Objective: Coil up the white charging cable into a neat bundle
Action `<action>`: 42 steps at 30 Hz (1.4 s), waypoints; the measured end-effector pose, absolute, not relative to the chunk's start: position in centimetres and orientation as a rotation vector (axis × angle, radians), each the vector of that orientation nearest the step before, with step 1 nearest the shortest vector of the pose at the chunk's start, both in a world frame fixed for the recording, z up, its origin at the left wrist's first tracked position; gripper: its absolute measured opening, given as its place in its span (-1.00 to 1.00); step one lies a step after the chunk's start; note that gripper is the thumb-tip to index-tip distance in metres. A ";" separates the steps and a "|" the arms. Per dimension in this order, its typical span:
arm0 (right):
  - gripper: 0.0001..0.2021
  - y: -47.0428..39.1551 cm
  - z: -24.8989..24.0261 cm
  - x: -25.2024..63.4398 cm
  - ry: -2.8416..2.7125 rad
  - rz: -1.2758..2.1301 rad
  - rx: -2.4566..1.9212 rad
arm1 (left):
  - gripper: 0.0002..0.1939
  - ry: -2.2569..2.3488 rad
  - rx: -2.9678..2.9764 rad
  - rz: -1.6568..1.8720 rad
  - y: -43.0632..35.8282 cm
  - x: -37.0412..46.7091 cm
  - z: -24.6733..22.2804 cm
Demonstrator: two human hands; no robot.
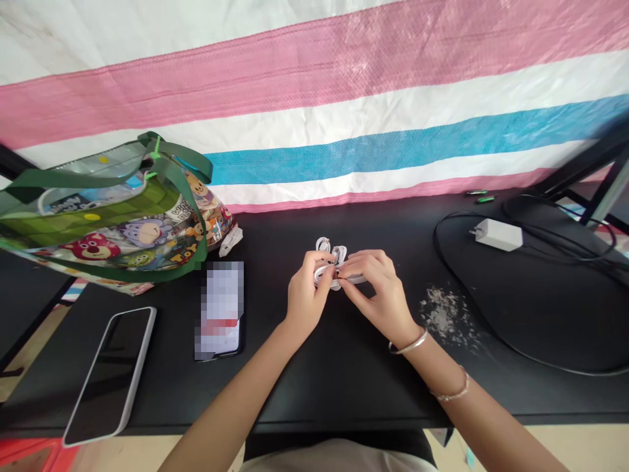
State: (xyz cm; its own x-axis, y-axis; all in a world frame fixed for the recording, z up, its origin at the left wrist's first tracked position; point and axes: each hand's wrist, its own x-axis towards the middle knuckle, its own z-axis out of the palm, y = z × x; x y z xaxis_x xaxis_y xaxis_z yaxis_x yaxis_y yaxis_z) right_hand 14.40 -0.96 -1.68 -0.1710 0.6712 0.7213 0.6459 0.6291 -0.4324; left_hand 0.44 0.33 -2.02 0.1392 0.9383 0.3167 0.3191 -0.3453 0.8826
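Both hands meet over the middle of the black table [344, 367]. My left hand [307, 295] pinches a coiled white cable [330, 252] from the left, and its loops stick out above my fingers. My right hand [376, 288] grips the same cable bundle from the right, fingers curled over it. Two bracelets circle my right wrist. The part of the cable inside my hands is hidden.
A cartoon-print tote bag [113, 216] with green straps lies at the left. A phone [111, 373] with a dark screen and a second phone [219, 308] lie near the front left. A white charger [498, 235] with black cables sits at the right, beside a scuffed patch [445, 314].
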 end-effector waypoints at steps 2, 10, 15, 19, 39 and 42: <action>-0.90 -1.0 -1.7 14.3 -1.832 0.049 -1.108 | -0.89 1.217 1.841 1.212 0.3 0.4 -2.2; -0.87 -1.0 -2.1 13.9 -1.757 0.088 -1.211 | -0.89 1.141 2.035 1.225 0.3 0.3 -2.5; -0.88 -0.9 -2.4 13.9 -1.759 0.113 -1.269 | -0.86 1.137 2.066 1.227 0.3 0.3 -2.7; -0.91 -0.9 -2.6 14.1 -1.757 0.109 -1.312 | -0.85 1.145 2.079 1.227 0.2 0.3 -2.9; -0.82 -0.7 -2.5 14.4 -1.590 0.339 -1.325 | -0.84 1.222 2.136 1.208 -0.2 0.5 -2.4; -0.81 -0.8 -2.4 14.1 -1.569 0.325 -1.343 | -0.84 1.259 2.079 1.165 -0.3 0.6 -2.1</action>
